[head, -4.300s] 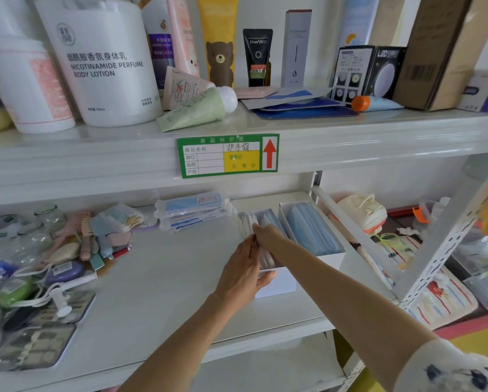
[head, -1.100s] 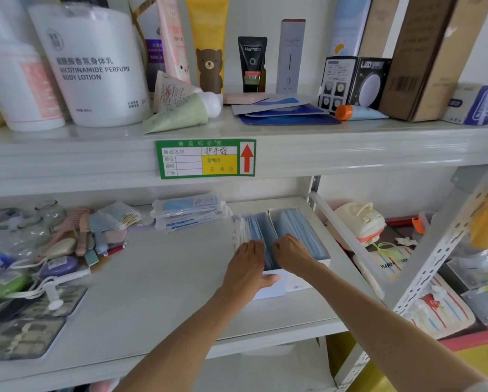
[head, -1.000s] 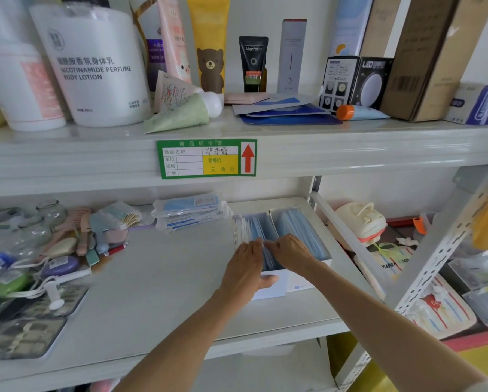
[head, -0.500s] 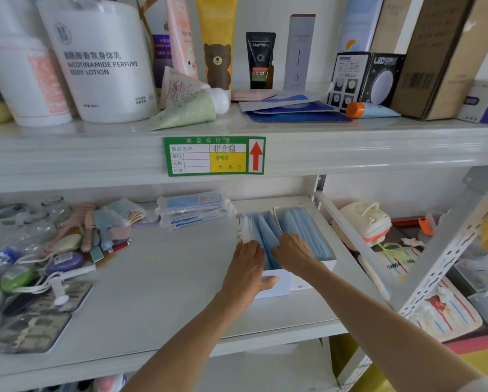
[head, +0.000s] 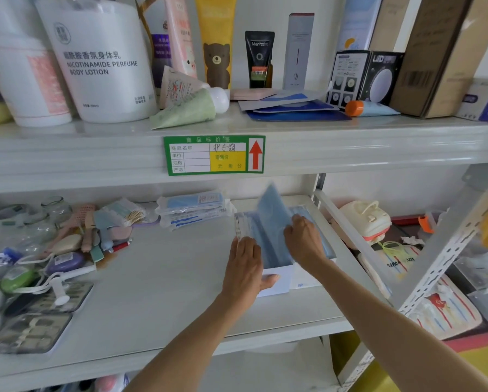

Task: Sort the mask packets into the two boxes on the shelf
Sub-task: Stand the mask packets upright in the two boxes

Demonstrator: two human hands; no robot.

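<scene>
Left hand [head: 244,267] grips the near wall of the left box [head: 276,281] by the shelf's [head: 158,292] right edge; right hand [head: 303,240] pinches a blurred blue packet [head: 272,210] tilted above it. The right box [head: 308,280] touches beside it.

Glossy plastic mask packets [head: 271,222], matt white card box [head: 278,282], smooth shelf [head: 158,278].

mask pkts [head: 274,222] blue | boxes [head: 276,281] white | price tag [head: 214,155] green/yellow, red arrow
</scene>
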